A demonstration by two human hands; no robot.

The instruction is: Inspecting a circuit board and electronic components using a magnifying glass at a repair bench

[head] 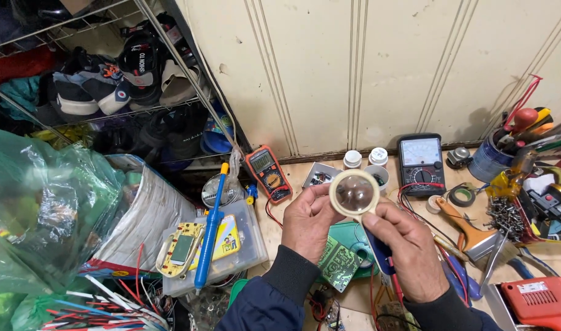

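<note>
Both hands are raised over a crowded bench and hold a round magnifier (pixel 354 194) between them. The left hand (pixel 306 222) has its fingers curled, with fingertips on the left rim of the lens. The right hand (pixel 409 251) is closed around the dark blue handle (pixel 378 251) and its thumb reaches to the rim. Under the hands lies a green circuit board (pixel 339 263). Behind the lens stand an orange multimeter (pixel 268 173) and a black meter (pixel 421 164). At left, a blue soldering iron (pixel 210 236) rests on a plastic box (pixel 247 257).
</note>
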